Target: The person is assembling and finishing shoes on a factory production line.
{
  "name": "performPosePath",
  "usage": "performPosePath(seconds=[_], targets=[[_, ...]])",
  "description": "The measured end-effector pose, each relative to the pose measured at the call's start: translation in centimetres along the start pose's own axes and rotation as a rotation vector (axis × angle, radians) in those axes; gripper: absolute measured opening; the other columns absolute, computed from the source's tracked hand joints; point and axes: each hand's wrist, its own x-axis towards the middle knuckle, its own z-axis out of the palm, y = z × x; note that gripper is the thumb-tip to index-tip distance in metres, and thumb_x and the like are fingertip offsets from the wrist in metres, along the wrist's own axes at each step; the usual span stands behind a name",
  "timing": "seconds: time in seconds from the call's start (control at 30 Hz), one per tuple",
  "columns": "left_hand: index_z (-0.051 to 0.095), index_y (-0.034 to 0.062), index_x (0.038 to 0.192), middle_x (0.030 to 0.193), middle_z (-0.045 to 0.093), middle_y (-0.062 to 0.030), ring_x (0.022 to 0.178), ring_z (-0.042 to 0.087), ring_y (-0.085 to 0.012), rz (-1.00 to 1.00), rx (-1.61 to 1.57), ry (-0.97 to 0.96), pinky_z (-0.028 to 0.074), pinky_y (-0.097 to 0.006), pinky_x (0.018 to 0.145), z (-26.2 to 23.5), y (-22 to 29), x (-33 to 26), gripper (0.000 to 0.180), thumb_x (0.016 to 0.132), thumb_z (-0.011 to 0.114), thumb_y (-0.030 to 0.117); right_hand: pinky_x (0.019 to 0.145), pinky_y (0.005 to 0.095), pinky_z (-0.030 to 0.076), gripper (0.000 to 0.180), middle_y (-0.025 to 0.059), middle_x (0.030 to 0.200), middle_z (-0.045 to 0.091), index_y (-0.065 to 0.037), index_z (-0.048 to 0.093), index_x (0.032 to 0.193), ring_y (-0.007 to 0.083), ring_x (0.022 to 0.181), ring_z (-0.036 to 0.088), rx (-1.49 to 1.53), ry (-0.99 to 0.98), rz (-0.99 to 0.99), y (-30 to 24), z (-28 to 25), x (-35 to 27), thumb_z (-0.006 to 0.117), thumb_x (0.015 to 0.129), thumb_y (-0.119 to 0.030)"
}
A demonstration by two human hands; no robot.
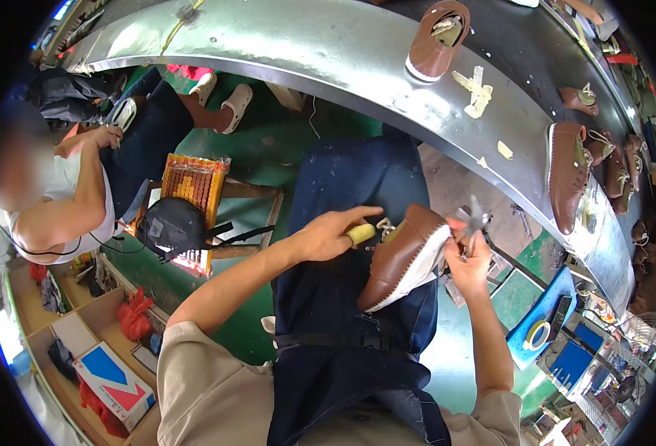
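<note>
A brown shoe (410, 249) with a white, stitched sole edge lies tilted over my dark blue apron, its sole facing right. My left hand (329, 236) is at its left, beside the laces. The index finger is stretched out, and a yellow cover (361, 234) sits on one digit; I see nothing held in this hand. At the sole's edge, my right hand (468, 262) is closed around pliers (473, 217) with a red-orange part and grey metal jaws pointing up. The jaws are slightly blurred, and I cannot tell whether these fingers also grip the sole.
A curved metal bench (328, 63) arcs ahead and right, carrying another brown shoe (438, 41) and several more rightward. A co-worker (83, 171) sits at left near a beaded seat (190, 186) with a black bag (176, 227). Tape (537, 336) rests on a blue board.
</note>
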Motion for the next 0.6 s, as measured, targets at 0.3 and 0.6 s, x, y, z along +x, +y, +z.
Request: performPosePath(seconds=[0.3,0.6], targets=[[0.065,0.0047,0.120,0.102,0.067,-0.0019,0.089,0.060,-0.0087,-0.274,-0.519,-0.098,0.047,-0.026,0.074,0.8,1.5,-0.9,0.025,0.103,0.060,0.023,0.083,0.0250,0.052,0.038,0.0107,0.111,0.071,0.003,0.058,0.128,0.0126,0.097,0.067,0.167,-0.075,0.042,-2.3,-0.5,-0.6,0.061,0.092,0.015],[0.059,0.0104,0.098,0.086,0.054,-0.0004,0.064,0.045,-0.0129,-0.043,-2.076,0.212,0.037,-0.028,0.058,1.5,0.8,-4.1,0.030,0.106,0.048,0.037,0.068,0.0198,0.047,0.044,0.0004,0.094,0.068,-0.001,0.060,0.127,0.0036,0.080,0.060,-0.016,0.026,-0.080,-3.7,0.7,-1.4,0.068,0.086,0.011]])
